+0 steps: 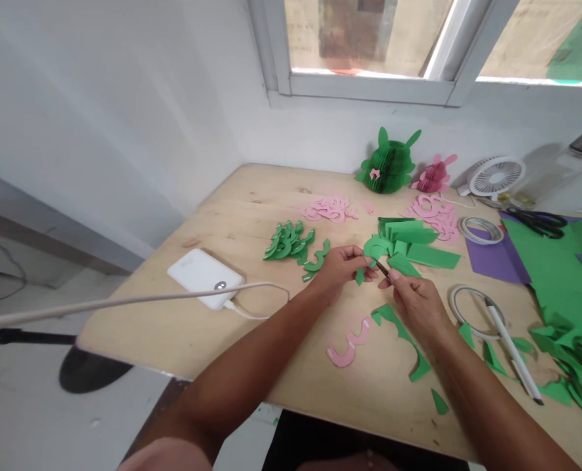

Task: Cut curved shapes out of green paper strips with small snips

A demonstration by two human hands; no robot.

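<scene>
My left hand [347, 265] pinches a piece of green paper [360, 276] between thumb and fingers. In my right hand [416, 297] is a slim, dark pointed tool [381, 268], its tip against the green paper; my fingers cover the rest, so whether it is scissors or a knife cannot be told. Just behind both hands lie folded green paper strips [413, 239]. Curved green cut-outs [288, 241] are heaped left of my left hand. Nearer to me lie a pink wavy cut-out [349, 343] and a curved green scrap [408, 340].
Pink cut-outs [330, 209], a green paper figure [391, 167] and a pink one [435, 175] stand or lie toward the wall. A white power bank [205, 275] with a cable sits left. Rightward are tape rolls [481, 230], black scissors [541, 222], a white pen [514, 353] and a fan [497, 176].
</scene>
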